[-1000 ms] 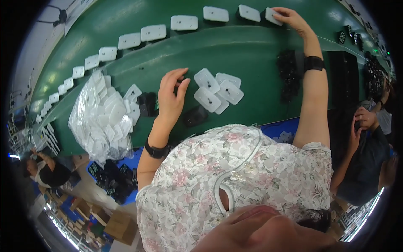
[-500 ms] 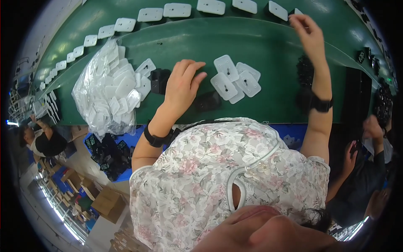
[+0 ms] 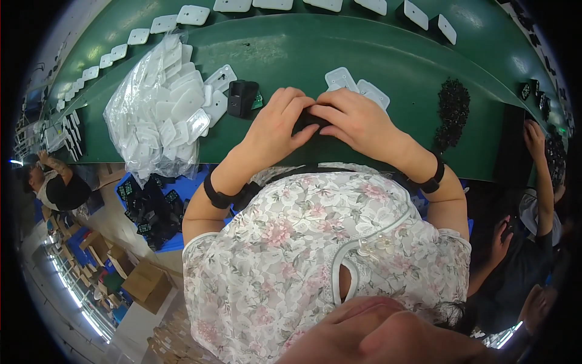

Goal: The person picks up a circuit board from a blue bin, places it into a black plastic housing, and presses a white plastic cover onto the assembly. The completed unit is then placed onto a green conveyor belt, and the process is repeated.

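My left hand [image 3: 276,124] and my right hand [image 3: 359,123] meet at the near middle of the table, fingers curled round a black plastic housing [image 3: 308,120]. Most of that housing is hidden by the fingers. Just left of my left hand stands another black housing [image 3: 242,98], a green circuit board [image 3: 257,100] showing at its side. Beyond my right hand lie white plates with rounded corners [image 3: 341,79], partly covered by the hand. A clear plastic bag [image 3: 124,115] full of similar white plates lies farther left, some spilling out towards the black housing.
Along the far side runs a curved row of black boxes with white plates on top [image 3: 415,15]. A heap of small black parts [image 3: 453,112] lies to the right. Blue bins [image 3: 176,242] sit below the table edge. Co-workers' arms [image 3: 542,176] show at the right.
My right hand has come back from the far-right end of the row, where a white-topped box now stands. Both hands have closed round the dark housing that lay before me.
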A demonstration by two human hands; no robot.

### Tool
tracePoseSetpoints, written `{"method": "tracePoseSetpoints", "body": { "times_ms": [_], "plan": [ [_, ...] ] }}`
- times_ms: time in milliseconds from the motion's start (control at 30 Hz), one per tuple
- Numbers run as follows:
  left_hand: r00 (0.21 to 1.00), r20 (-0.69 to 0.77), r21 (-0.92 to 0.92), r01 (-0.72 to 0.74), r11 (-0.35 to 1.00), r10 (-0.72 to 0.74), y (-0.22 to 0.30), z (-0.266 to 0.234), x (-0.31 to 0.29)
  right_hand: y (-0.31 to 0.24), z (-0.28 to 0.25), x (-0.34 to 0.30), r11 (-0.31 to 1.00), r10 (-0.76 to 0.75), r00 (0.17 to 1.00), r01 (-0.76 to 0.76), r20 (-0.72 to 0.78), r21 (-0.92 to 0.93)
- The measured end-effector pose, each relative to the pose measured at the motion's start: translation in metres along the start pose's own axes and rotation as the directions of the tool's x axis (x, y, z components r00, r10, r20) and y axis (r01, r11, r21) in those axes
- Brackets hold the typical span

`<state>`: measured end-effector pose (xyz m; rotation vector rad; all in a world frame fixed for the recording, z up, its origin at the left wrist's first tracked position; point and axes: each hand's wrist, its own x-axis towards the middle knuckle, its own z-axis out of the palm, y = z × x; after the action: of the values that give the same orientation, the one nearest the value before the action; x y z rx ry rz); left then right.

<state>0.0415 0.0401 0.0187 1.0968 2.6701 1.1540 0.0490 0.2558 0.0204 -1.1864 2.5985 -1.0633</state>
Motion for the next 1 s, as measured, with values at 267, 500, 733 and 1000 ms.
{"method": "tracePoseSetpoints", "body": {
  "times_ms": [267,500,733,1000],
  "plan": [
    [0.968,-0.042,-0.405,0.211,0.890,-0.249,-0.019,-0.005,0.024,0.006,-0.024,-0.019,0.856,0.300,0.951,-0.235,-0.072,0.460],
    [0.964,0.131,0.098,-0.245,0.965,0.232,-0.039,0.031,0.063,0.054,-0.050,-0.050,0.219,0.630,0.746,0.096,-0.216,0.971],
    [0.985,-0.023,0.141,-0.169,0.976,0.174,-0.050,0.035,0.054,0.073,-0.039,-0.043,0.159,0.649,0.733,0.135,-0.206,0.978],
    [0.970,-0.242,0.090,-0.014,0.996,0.036,-0.051,0.037,0.056,0.055,-0.038,0.008,0.969,0.246,0.884,-0.234,-0.397,0.079]
  ]
}}
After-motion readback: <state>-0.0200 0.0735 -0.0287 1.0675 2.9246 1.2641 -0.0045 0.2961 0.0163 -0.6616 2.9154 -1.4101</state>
